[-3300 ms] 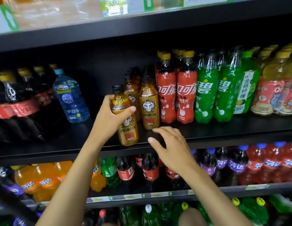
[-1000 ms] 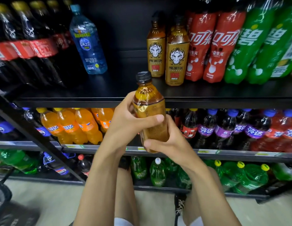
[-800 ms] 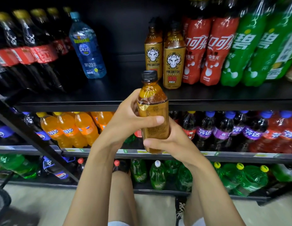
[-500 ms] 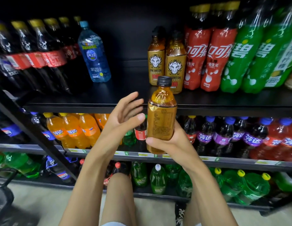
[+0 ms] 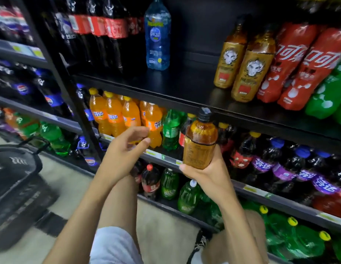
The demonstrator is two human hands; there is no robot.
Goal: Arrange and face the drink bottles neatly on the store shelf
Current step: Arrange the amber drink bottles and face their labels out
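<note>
My right hand [image 5: 207, 174] grips a small amber bottle [image 5: 199, 143] with a gold label and black cap, upright in front of the shelves, its text side facing me. My left hand [image 5: 126, 149] is off the bottle, to its left, fingers loosely curled and holding nothing. On the black shelf [image 5: 185, 88] above stand two matching gold-label bottles [image 5: 242, 61], then red cola bottles [image 5: 299, 63] and green soda bottles [image 5: 327, 92] to their right.
A lone blue water bottle [image 5: 157, 33] and dark cola bottles [image 5: 101, 27] stand at the shelf's left. Orange soda bottles [image 5: 116, 115] fill the shelf below, with purple-label bottles [image 5: 280, 164] to the right. A black basket [image 5: 15, 178] sits on the floor at left.
My left hand has let go of the amber bottle and drawn away to the left. My right hand alone holds it now. The view has swung left and downward.
</note>
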